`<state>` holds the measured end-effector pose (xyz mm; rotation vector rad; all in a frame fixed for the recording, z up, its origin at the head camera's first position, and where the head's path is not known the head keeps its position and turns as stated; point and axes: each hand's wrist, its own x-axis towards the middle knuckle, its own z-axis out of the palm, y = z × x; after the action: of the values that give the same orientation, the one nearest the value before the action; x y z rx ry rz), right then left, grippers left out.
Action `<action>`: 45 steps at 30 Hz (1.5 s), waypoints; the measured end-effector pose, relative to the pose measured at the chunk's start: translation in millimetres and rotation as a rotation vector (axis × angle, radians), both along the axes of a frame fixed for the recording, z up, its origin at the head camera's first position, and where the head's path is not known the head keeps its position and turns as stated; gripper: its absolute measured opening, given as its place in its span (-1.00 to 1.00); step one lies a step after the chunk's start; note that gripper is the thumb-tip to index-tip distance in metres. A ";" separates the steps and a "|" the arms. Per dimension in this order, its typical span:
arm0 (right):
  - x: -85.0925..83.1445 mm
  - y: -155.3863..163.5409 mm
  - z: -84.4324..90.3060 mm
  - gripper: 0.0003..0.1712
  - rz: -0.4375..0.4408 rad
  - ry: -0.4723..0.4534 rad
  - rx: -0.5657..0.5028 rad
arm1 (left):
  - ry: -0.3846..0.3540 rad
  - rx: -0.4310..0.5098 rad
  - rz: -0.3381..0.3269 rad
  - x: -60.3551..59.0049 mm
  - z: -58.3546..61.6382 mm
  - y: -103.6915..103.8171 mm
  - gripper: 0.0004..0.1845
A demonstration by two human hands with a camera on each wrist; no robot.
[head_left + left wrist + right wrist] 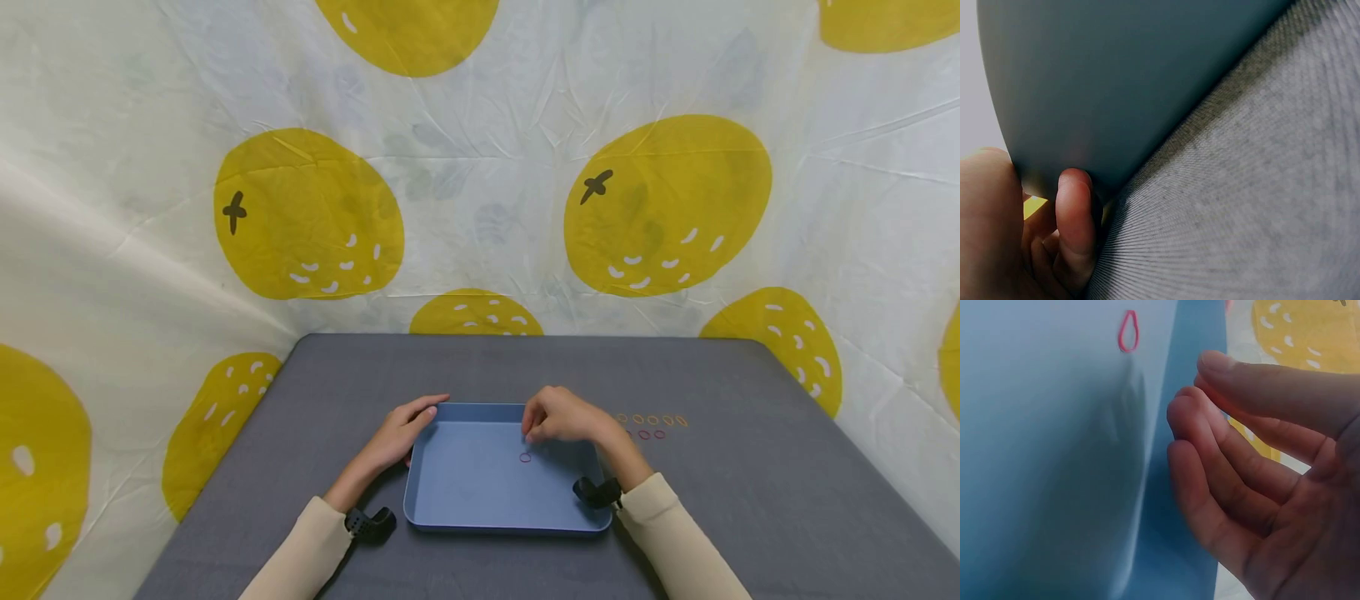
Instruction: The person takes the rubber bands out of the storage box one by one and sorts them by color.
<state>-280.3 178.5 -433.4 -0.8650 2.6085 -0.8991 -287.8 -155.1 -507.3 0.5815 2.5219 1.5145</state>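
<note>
A blue rectangular tray (502, 492) lies on the grey table. At its far left corner my left hand (401, 433) holds it, thumb over the rim and other fingers outside; one fingertip (1075, 187) touches the outer wall in the left wrist view. Over the tray's far right part hovers my right hand (562, 417), fingers loosely bent and thumb close to the index finger. Nothing shows between its fingertips (1216, 362). Below it, a small red rubber band (525, 457) lies flat on the tray floor, drawn out to a teardrop in the right wrist view.
To the right of the tray, several orange rubber bands (653, 420) form a row on the table. Nearer me lies a row of red rubber bands (659, 434), partly hidden by my right wrist. A white curtain (487, 208) with yellow fruit shapes hangs behind the table (375, 367).
</note>
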 end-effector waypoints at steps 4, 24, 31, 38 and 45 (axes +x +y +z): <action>1.6 -3.6 -2.1 -0.92 -0.001 -0.018 0.012 | 0.012 0.003 0.007 -0.2 -1.1 0.9 -0.55; 6.4 -9.2 -9.6 -0.86 0.016 -0.079 0.054 | -0.001 -0.012 -0.009 -0.7 0.2 -0.3 -0.54; 5.5 -7.5 -8.0 -0.84 0.037 -0.077 0.050 | 0.000 0.000 -0.012 -0.5 -0.7 -0.8 -0.54; 4.9 -2.7 -3.7 -0.84 0.007 -0.109 0.001 | 0.004 0.014 -0.007 -1.1 -1.0 -0.5 -0.54; 5.7 1.6 1.6 -0.87 0.010 -0.104 -0.030 | 0.008 -0.007 -0.001 0.7 0.2 0.0 -0.54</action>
<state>-274.5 180.1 -431.8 -0.8160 2.5059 -0.9568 -287.0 -155.0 -507.1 0.5889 2.5311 1.5059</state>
